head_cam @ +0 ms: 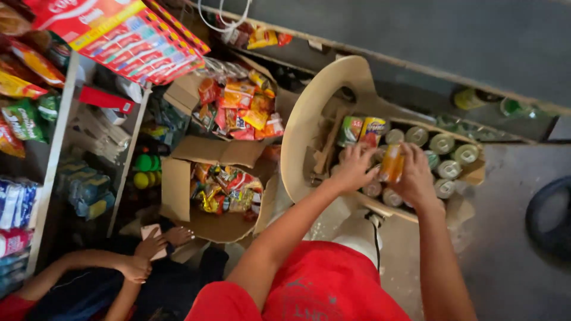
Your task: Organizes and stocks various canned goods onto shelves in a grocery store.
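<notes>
Cramped shop floor is lying grey beneath a tray of cans [470, 173]. Right hand [415, 175] is gripping an orange can [392, 163], upright, directly left of its palm; left hand [353, 167] is resting spread on cans beside it, equally close.

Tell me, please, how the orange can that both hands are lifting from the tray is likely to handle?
The orange can is probably stiff, since it looks like metal, as do the cans around it. Its smooth round wall may be slippery and apt to roll if laid down. The left hand and right hand both touch it, so it may be full and heavy for its size.
</notes>
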